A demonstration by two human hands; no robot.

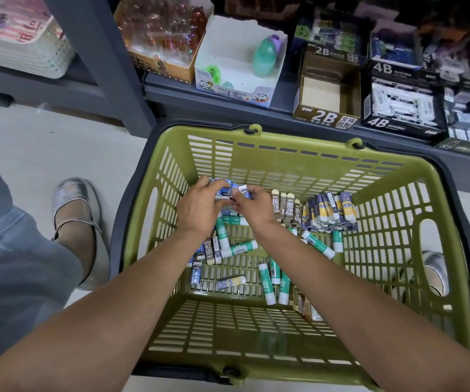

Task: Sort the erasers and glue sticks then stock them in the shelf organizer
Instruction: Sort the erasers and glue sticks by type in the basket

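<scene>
Pale floor carries the green basket (slatted walls).

The left hand and right hand cover most of the blue-wrapped erasers they grip, so their count is unclear. Print on the glue sticks is too small to read. The 4B box blurs toward the right edge.

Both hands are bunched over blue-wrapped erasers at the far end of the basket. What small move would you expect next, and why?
Probably the right hand adds its eraser to the stack the left hand holds. Both hands pinch blue erasers together, while more blue erasers lie loose among the glue sticks on the basket floor, so gathering looks unfinished.
</scene>
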